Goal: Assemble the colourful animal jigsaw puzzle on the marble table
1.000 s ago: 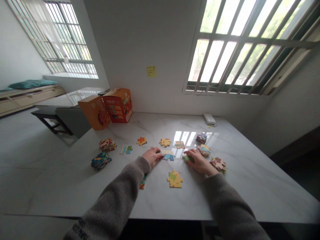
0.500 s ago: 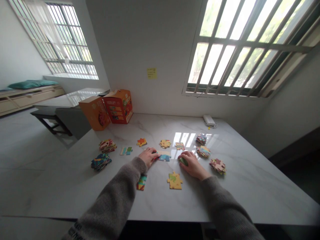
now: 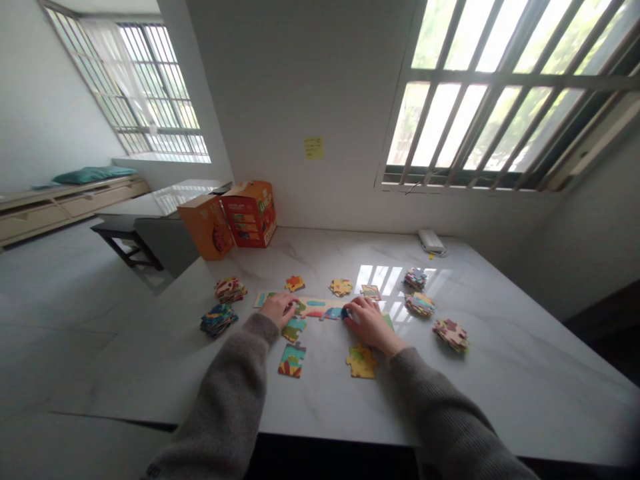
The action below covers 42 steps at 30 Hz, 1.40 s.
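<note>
A strip of joined jigsaw puzzle pieces (image 3: pixel 320 305) with a pale top lies across the middle of the table. At its left end, my left hand (image 3: pixel 279 309) has its fingers curled down on a puzzle piece, partly hidden beneath them. My right hand (image 3: pixel 371 324) pinches the strip's right end, where a dark blue bit shows by the fingertips. A green puzzle piece (image 3: pixel 388 322) peeks out beside that hand. Below the strip lie a green-and-teal piece (image 3: pixel 294 329), a teal piece with red and yellow (image 3: pixel 293 361) and a yellow piece (image 3: pixel 362 361).
Piles of puzzle pieces stand at left (image 3: pixel 219 320) and right (image 3: pixel 451 335), with several more around them. Behind the strip lie an orange piece (image 3: pixel 295 283) and yellow pieces (image 3: pixel 341 287). Orange boxes (image 3: pixel 250 215) stand back left; a white device (image 3: pixel 432 243) sits back right.
Both hands have moved left along the strip, and more of it shows between them. The right hand has left the green piece. My view has turned slightly left.
</note>
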{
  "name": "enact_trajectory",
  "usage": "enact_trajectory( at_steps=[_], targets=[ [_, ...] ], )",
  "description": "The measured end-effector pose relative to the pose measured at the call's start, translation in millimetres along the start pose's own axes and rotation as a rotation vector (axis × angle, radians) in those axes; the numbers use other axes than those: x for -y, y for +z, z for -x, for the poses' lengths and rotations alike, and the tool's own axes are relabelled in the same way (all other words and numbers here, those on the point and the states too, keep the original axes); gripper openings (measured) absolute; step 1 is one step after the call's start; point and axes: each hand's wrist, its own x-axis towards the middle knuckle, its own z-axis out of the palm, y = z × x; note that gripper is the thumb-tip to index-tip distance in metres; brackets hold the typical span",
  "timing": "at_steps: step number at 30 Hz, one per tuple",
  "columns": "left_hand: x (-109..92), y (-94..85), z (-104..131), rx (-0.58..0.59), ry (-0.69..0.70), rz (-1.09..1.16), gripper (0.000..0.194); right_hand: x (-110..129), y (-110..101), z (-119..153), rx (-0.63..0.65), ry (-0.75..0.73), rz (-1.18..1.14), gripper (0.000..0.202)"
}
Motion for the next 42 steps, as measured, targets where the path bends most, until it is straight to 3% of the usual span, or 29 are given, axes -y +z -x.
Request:
enact_trajectory(
  at_steps=[10, 18, 25, 29, 32, 36, 42],
  targets=[
    [-4.5, 1.5, -1.8, -0.022, -0.029, -0.006, 0.019, -2.1, 4.9, -9.0, -0.023, -0.006, -0.109, 0.040],
    [-6.2, -5.2, -0.7, -0.029, -0.139, 0.092, 0.021, 0.0, 2.7, -6.4, -0.026, -0.015, -0.148, 0.033],
    [-13.3, -28.1, 3.1, -0.216, -0.165, 0.208, 0.024, -18.0, 3.8, 1.3, -0.151, 0.065, -0.138, 0.028],
    [-14.9, -33.8, 17.5, -0.254, -0.138, 0.303, 0.026, -28.0, 3.9, 8.4, -0.144, 0.078, -0.143, 0.026],
    [-13.7, -27.3, 34.9, -0.224, -0.106, 0.305, 0.029, -27.3, 3.7, 9.9, -0.134, 0.059, -0.147, 0.026],
    [-17.5, -11.3, 62.7, -0.125, 0.097, 0.157, 0.024, -24.3, 3.2, 9.4, -0.117, 0.058, -0.144, 0.028],
    [-27.5, -2.0, 101.4, -0.030, 0.112, -0.014, 0.017, -25.5, 3.3, 9.9, -0.110, 0.048, -0.152, 0.027]
  ],
)
